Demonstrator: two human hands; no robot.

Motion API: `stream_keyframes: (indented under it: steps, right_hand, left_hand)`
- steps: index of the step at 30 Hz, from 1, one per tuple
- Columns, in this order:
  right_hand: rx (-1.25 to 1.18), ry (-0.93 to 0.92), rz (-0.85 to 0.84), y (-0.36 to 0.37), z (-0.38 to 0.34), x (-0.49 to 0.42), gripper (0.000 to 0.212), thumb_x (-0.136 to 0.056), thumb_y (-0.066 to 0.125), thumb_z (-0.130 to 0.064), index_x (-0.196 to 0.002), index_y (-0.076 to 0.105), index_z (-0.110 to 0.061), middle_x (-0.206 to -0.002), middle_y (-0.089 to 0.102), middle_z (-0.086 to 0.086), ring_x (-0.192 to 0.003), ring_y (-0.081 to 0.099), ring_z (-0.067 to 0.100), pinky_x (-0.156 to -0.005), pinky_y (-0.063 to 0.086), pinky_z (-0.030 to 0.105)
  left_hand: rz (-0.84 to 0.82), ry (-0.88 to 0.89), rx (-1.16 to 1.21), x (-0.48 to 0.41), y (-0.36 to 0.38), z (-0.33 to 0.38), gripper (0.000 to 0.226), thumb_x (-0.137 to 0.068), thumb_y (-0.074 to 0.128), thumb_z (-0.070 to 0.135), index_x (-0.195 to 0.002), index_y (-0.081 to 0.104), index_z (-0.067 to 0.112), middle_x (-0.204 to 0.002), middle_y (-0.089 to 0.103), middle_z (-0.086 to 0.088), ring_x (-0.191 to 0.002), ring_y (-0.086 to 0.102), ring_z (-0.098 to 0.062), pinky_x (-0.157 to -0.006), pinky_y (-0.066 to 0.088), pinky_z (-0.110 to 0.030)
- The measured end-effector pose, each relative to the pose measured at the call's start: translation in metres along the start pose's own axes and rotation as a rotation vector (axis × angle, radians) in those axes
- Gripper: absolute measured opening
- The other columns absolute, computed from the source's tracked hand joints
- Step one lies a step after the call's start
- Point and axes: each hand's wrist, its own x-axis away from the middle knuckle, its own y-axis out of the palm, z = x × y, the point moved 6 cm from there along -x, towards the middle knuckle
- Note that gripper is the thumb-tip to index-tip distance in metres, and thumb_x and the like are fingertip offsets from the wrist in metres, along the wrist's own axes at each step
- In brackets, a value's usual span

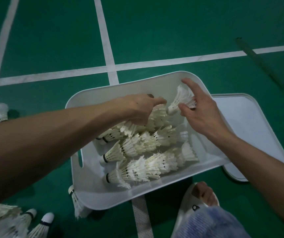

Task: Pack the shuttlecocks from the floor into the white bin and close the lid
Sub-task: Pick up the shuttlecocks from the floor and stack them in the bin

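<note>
Underneath, green court floor (155, 31) crossed by white lines (107, 48), with a dark pole (257, 57) lying at upper right. Centred on it, white bin (103, 200), open-topped, with a slot handle in its left wall. Just right of the bin and partly hidden by its right wall, white lid (251, 127), flat on the floor, not on the bin. Inside the bin, nested shuttlecocks (143, 167) in three rows, corks toward the left wall, feathers toward the right.

Left grip (137, 109) reaching in from the left, fingers curled down round the feathers of the farthest row, thumb stretched rightward. Right grip (201, 110) over the bin's far right corner, thumb and middle fingers pinching the feather skirt of a single shuttlecock (180, 98), index finger straight and raised. Cork of that shuttlecock pointing toward the left thumb, near it but apart.

At lower right, white slipper (185, 208) on a bare foot. On the floor outside the bin, loose shuttlecocks (17, 222) at lower left, and a stray shuttlecock (77, 203) against the bin's near left corner.
</note>
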Motion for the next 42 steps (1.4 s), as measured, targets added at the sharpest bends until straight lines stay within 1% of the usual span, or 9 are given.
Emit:
stream_keyframes:
  steps: [11,17,20,24,29,35,38,40,42]
  right_hand:
    - [-0.003,-0.025,0.103,0.000,0.003,-0.005,0.044,-0.088,0.067,-0.023,-0.121,0.043,-0.037,-0.104,0.064,0.003,-0.084,0.066,0.023,-0.080,0.055,0.045]
    - [0.052,-0.015,0.142,0.001,0.004,-0.009,0.042,-0.086,0.069,-0.027,-0.120,0.044,-0.032,-0.100,0.058,-0.004,-0.087,0.060,0.020,-0.076,0.048,0.033]
    - [-0.027,0.020,0.131,0.004,0.006,-0.014,0.042,-0.085,0.070,-0.027,-0.116,0.043,-0.036,-0.101,0.059,-0.005,-0.084,0.065,0.021,-0.076,0.055,0.043]
    - [-0.154,0.118,0.033,0.020,0.013,-0.024,0.040,-0.087,0.069,-0.022,-0.116,0.044,-0.035,-0.098,0.064,-0.004,-0.081,0.070,0.022,-0.078,0.058,0.046]
    - [-0.511,0.354,-0.248,0.052,0.016,-0.025,0.045,-0.093,0.060,-0.011,-0.133,0.044,-0.027,-0.106,0.065,0.014,-0.080,0.072,0.028,-0.074,0.060,0.041]
    - [-0.456,0.308,-0.380,0.052,0.018,-0.026,0.071,-0.083,0.072,-0.012,-0.141,0.037,-0.034,-0.102,0.067,0.010,-0.091,0.067,0.025,-0.072,0.055,0.035]
    - [-0.339,0.235,-0.374,0.054,0.016,-0.025,0.076,-0.080,0.076,-0.014,-0.141,0.034,-0.033,-0.108,0.061,0.010,-0.090,0.067,0.023,-0.075,0.058,0.036]
    - [-0.332,0.224,-0.356,0.056,0.014,-0.026,0.070,-0.083,0.073,-0.013,-0.139,0.034,-0.030,-0.107,0.062,0.013,-0.081,0.071,0.023,-0.072,0.060,0.036]
    - [-0.315,0.224,-0.328,0.056,0.011,-0.029,0.061,-0.086,0.070,-0.013,-0.134,0.035,-0.028,-0.100,0.065,0.014,-0.071,0.072,0.020,-0.061,0.059,0.030]
  left_hand:
    - [-0.001,0.008,-0.027,-0.002,0.003,0.003,0.089,-0.084,0.052,-0.004,-0.147,0.014,0.047,-0.117,0.052,-0.004,-0.067,0.047,-0.012,-0.045,0.033,-0.020]
    - [0.012,0.009,0.000,0.002,0.000,0.000,0.090,-0.081,0.055,-0.006,-0.146,0.018,0.045,-0.130,0.048,-0.005,-0.068,0.048,-0.012,-0.046,0.035,-0.021]
    - [0.011,0.005,0.000,0.002,-0.001,-0.001,0.091,-0.080,0.056,-0.007,-0.145,0.019,0.045,-0.130,0.048,-0.005,-0.068,0.048,-0.012,-0.045,0.035,-0.022]
    - [-0.002,0.011,0.005,0.004,-0.002,-0.001,0.085,-0.083,0.057,0.002,-0.147,0.018,0.042,-0.130,0.048,-0.006,-0.065,0.045,-0.011,-0.046,0.035,-0.023]
    - [-0.002,0.030,0.008,0.005,0.000,-0.003,0.094,-0.082,0.057,-0.004,-0.149,0.012,0.043,-0.137,0.045,-0.005,-0.068,0.048,-0.010,-0.046,0.035,-0.020]
    - [0.061,0.173,0.097,0.010,-0.011,-0.002,0.089,-0.080,0.062,-0.003,-0.149,0.022,0.036,-0.152,0.031,0.003,-0.104,0.049,-0.011,-0.066,0.038,-0.012]
    - [0.151,0.273,0.204,0.026,-0.022,-0.004,0.078,-0.079,0.063,-0.003,-0.142,0.035,0.032,-0.148,0.037,0.007,-0.098,0.056,-0.005,-0.064,0.041,-0.012]
    - [0.205,0.218,0.278,0.041,-0.028,-0.013,0.062,-0.080,0.063,-0.002,-0.131,0.045,0.028,-0.136,0.048,0.005,-0.093,0.058,-0.007,-0.066,0.046,-0.014]
    - [0.119,0.108,0.298,0.054,-0.022,-0.028,0.049,-0.081,0.063,0.000,-0.120,0.051,0.026,-0.119,0.056,0.006,-0.086,0.059,-0.007,-0.064,0.050,-0.018]
